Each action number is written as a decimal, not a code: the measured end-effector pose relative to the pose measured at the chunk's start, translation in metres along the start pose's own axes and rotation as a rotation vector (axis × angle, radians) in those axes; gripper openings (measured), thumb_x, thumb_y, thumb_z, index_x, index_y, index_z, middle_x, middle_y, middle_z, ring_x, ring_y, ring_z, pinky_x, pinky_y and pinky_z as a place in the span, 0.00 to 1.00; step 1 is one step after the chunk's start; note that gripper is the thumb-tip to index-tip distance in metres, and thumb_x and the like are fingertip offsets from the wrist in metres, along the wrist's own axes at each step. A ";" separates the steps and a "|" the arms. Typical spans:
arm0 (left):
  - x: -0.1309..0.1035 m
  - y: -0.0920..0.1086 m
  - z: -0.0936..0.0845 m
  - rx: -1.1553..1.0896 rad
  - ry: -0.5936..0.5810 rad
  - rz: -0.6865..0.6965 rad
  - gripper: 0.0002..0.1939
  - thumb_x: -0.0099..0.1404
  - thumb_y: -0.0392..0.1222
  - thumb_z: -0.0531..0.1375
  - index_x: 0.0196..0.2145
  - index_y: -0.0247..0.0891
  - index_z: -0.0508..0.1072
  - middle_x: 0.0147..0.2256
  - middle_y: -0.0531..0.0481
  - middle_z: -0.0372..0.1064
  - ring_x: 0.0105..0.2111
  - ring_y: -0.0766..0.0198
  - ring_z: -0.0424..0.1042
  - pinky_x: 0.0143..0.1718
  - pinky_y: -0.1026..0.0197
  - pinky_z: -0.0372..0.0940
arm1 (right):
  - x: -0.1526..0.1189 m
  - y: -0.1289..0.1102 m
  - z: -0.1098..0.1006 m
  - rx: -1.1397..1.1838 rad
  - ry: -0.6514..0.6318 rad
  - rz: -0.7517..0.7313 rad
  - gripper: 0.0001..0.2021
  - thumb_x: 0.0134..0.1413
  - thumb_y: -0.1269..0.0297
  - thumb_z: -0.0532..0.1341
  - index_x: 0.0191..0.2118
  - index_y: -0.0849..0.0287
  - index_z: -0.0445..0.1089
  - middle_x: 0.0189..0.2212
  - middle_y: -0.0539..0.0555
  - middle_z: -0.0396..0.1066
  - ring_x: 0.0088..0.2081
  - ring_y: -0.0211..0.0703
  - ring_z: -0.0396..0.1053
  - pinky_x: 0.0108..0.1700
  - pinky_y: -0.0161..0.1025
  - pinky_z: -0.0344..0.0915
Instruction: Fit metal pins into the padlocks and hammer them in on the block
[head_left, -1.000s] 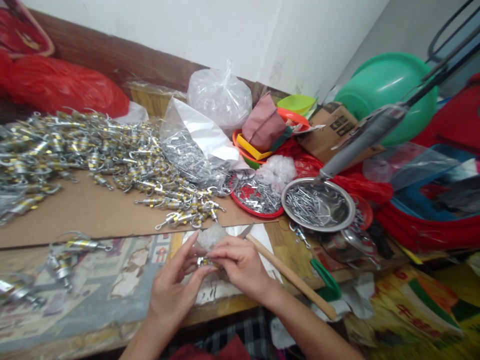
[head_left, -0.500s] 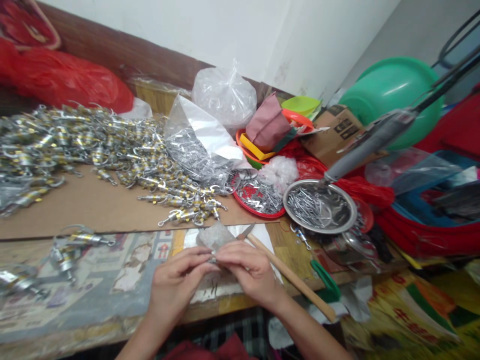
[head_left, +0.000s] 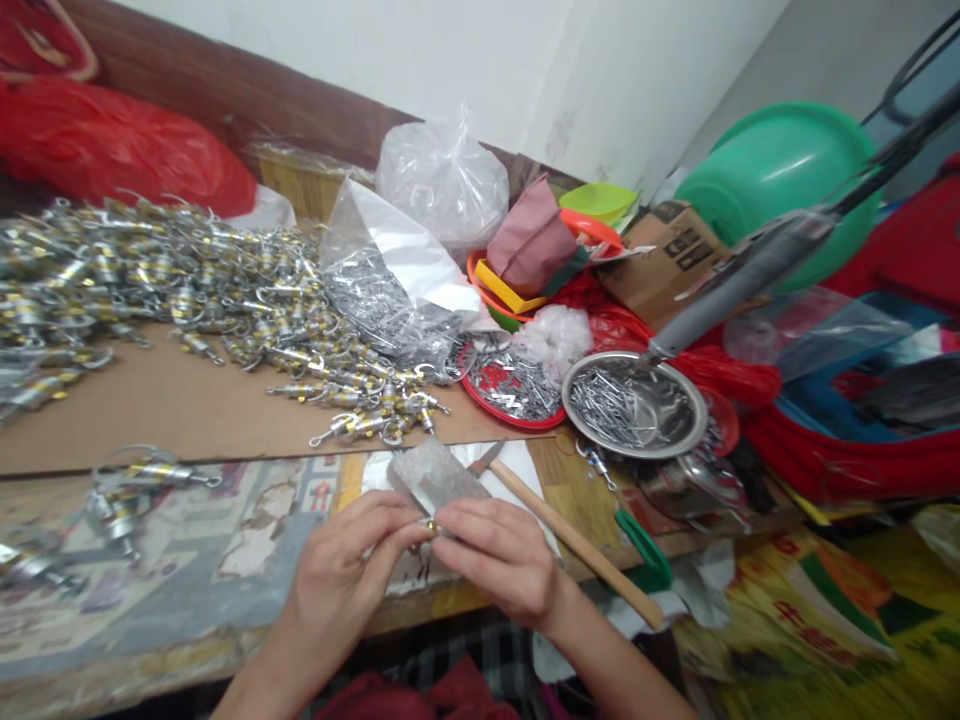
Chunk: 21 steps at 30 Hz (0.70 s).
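Note:
My left hand (head_left: pixel 349 560) and my right hand (head_left: pixel 499 555) meet fingertip to fingertip over the near edge of the workbench. Between them they pinch a small metal part (head_left: pixel 430 526) with a yellowish tint, mostly hidden by the fingers. Just beyond the fingers, a grey metal block (head_left: pixel 439 472) rests on white paper (head_left: pixel 529 462). A knife blade (head_left: pixel 487 457) lies right of the block, beside a long wooden handle (head_left: pixel 577 540) that slants toward the bench edge.
Many metal fittings with hooks (head_left: pixel 225 280) are heaped on cardboard (head_left: pixel 172 410). Small metal pieces fill a red plate (head_left: pixel 517 422) and a steel bowl (head_left: pixel 694 440). A grey-handled tool (head_left: pixel 735 285) leans over the bowl. Several fittings (head_left: pixel 116 520) lie at left.
The view has shifted slightly. Both hands have turned a little, and a yellowish bit of the pinched part now shows between the fingertips. More of the metal block is visible.

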<state>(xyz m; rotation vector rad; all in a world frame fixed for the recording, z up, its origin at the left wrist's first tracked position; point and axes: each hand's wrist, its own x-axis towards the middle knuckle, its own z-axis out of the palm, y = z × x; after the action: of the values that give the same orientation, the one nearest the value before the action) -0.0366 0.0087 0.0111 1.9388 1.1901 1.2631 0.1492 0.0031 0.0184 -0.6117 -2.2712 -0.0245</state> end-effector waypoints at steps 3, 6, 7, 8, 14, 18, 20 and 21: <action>-0.001 0.001 -0.003 0.064 0.006 0.143 0.06 0.56 0.33 0.58 0.27 0.38 0.75 0.30 0.49 0.73 0.32 0.65 0.72 0.35 0.69 0.65 | -0.001 -0.002 0.001 0.016 0.043 0.035 0.10 0.54 0.74 0.53 0.39 0.63 0.70 0.38 0.59 0.72 0.44 0.43 0.67 0.40 0.38 0.68; -0.002 0.002 -0.005 0.049 -0.016 0.149 0.07 0.56 0.31 0.56 0.28 0.38 0.74 0.33 0.48 0.73 0.35 0.65 0.72 0.36 0.69 0.65 | 0.000 -0.006 0.002 0.044 0.082 0.117 0.10 0.54 0.74 0.53 0.37 0.62 0.72 0.37 0.60 0.73 0.39 0.42 0.70 0.36 0.37 0.68; -0.002 0.003 -0.005 0.027 -0.022 0.118 0.08 0.56 0.32 0.56 0.27 0.39 0.74 0.33 0.48 0.73 0.35 0.64 0.72 0.37 0.68 0.65 | 0.001 -0.008 0.003 0.056 0.091 0.152 0.11 0.53 0.75 0.53 0.36 0.61 0.72 0.37 0.59 0.73 0.37 0.41 0.70 0.35 0.36 0.68; -0.002 0.004 -0.005 -0.007 -0.026 0.072 0.08 0.57 0.32 0.56 0.26 0.39 0.74 0.33 0.48 0.73 0.35 0.64 0.72 0.37 0.67 0.64 | 0.001 -0.009 0.004 0.068 0.099 0.190 0.11 0.52 0.76 0.54 0.36 0.60 0.72 0.37 0.58 0.73 0.36 0.40 0.70 0.34 0.35 0.68; -0.003 0.015 -0.002 -0.230 -0.110 -0.358 0.08 0.57 0.40 0.56 0.24 0.39 0.74 0.30 0.50 0.74 0.33 0.62 0.72 0.37 0.64 0.64 | -0.003 -0.013 0.011 0.129 0.176 0.337 0.13 0.48 0.76 0.59 0.41 0.59 0.70 0.33 0.56 0.73 0.32 0.38 0.71 0.32 0.34 0.68; -0.003 0.016 0.003 -0.291 -0.043 -0.481 0.09 0.57 0.44 0.57 0.24 0.38 0.72 0.27 0.52 0.73 0.30 0.65 0.69 0.33 0.66 0.63 | -0.009 -0.017 0.011 0.029 0.199 0.252 0.14 0.48 0.79 0.57 0.41 0.59 0.70 0.36 0.58 0.72 0.35 0.41 0.69 0.33 0.37 0.67; -0.002 0.016 0.003 -0.275 -0.038 -0.457 0.09 0.57 0.43 0.57 0.24 0.38 0.71 0.27 0.53 0.71 0.30 0.65 0.68 0.33 0.67 0.61 | -0.009 -0.018 0.008 -0.002 0.179 0.163 0.13 0.50 0.78 0.54 0.41 0.60 0.69 0.38 0.59 0.72 0.36 0.42 0.69 0.33 0.38 0.66; -0.002 0.016 0.002 -0.258 -0.052 -0.435 0.09 0.57 0.43 0.56 0.23 0.38 0.71 0.27 0.53 0.71 0.29 0.66 0.68 0.33 0.67 0.61 | -0.008 -0.018 0.007 -0.013 0.162 0.122 0.13 0.52 0.77 0.53 0.41 0.61 0.69 0.38 0.60 0.72 0.37 0.43 0.69 0.33 0.39 0.66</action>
<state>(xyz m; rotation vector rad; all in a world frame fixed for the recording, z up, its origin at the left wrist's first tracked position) -0.0287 0.0000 0.0217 1.4220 1.2666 1.0658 0.1415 -0.0153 0.0114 -0.7278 -2.0760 -0.0285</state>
